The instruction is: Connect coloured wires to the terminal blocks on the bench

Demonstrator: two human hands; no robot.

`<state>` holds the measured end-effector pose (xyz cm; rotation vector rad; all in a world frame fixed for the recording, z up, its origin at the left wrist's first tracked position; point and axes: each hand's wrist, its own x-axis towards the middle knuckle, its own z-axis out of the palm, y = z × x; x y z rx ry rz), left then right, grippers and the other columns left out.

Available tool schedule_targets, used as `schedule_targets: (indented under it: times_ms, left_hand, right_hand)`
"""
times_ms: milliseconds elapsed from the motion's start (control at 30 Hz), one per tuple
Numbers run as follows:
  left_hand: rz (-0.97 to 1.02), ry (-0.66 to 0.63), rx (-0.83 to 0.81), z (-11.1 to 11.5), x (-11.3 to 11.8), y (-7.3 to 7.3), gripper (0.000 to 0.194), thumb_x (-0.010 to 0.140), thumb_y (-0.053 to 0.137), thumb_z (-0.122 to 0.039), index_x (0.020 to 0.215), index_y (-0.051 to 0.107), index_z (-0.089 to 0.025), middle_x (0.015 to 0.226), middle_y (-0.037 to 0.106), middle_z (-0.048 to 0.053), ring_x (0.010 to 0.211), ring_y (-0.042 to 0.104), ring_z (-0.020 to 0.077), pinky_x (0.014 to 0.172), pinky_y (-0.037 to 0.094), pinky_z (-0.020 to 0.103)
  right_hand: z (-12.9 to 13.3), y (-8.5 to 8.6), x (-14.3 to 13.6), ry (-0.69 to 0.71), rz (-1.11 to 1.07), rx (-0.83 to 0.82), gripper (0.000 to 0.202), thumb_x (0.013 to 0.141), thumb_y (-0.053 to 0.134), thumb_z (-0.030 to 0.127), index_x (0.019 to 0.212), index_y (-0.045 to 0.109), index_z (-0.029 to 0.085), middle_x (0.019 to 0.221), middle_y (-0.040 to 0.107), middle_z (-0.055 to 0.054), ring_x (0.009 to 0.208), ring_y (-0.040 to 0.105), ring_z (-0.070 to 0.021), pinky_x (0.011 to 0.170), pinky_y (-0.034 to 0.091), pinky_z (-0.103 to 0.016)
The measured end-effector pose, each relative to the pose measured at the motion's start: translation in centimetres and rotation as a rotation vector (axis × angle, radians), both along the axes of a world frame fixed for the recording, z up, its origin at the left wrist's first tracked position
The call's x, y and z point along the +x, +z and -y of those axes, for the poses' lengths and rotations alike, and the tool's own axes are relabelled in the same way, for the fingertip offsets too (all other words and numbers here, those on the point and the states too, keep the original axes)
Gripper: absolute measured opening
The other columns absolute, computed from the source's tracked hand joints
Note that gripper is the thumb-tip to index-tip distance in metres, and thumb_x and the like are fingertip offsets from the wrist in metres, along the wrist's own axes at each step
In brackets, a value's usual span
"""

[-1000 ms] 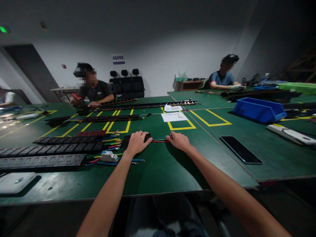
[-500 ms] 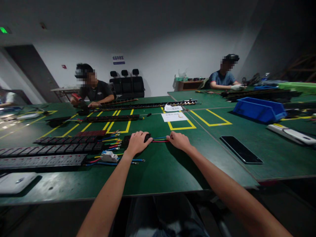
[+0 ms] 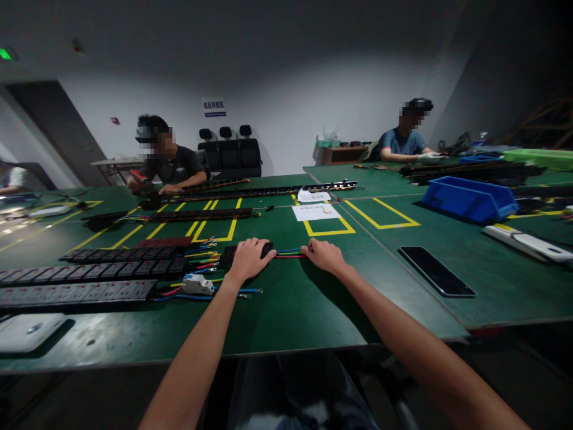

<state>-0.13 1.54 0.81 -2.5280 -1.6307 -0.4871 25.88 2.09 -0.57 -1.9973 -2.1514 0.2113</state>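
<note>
The right-hand grip [image 3: 326,257] is closed, its fingertips pinched on thin blue, green and red wires [image 3: 289,254] whose ends it hides. The left-hand grip [image 3: 249,258] lies over a black block [image 3: 228,255], thumb apart from the fingers; how firmly it holds I cannot tell, as the block's middle is covered. The block sits on the green worktop [image 3: 277,322], long axis left to right, wires running out rightward. Left of it lie black socket strips [image 3: 111,270], two cut off by the view's edge. Writing on the paper sheet [image 3: 316,214] beyond is illegible.
</note>
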Motion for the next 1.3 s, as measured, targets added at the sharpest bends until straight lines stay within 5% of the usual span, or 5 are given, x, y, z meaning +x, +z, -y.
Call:
schedule_targets:
  times_ms: [1300]
  left_hand:
    - [0.008, -0.002, -0.002, -0.01, 0.01, 0.03, 0.059, 0.101, 0.037, -0.064, 0.131, 0.064, -0.021, 0.12, 0.069, 0.012, 0.111, 0.061, 0.0296, 0.097, 0.044, 0.044]
  right_hand:
    - [0.11, 0.22, -0.05, -0.004, 0.005, -0.013, 0.041, 0.104, 0.041, 0.054, 0.11, 0.065, 0.022, 0.107, 0.074, -0.012, 0.095, 0.07, -0.0268, 0.076, 0.045, -0.032]
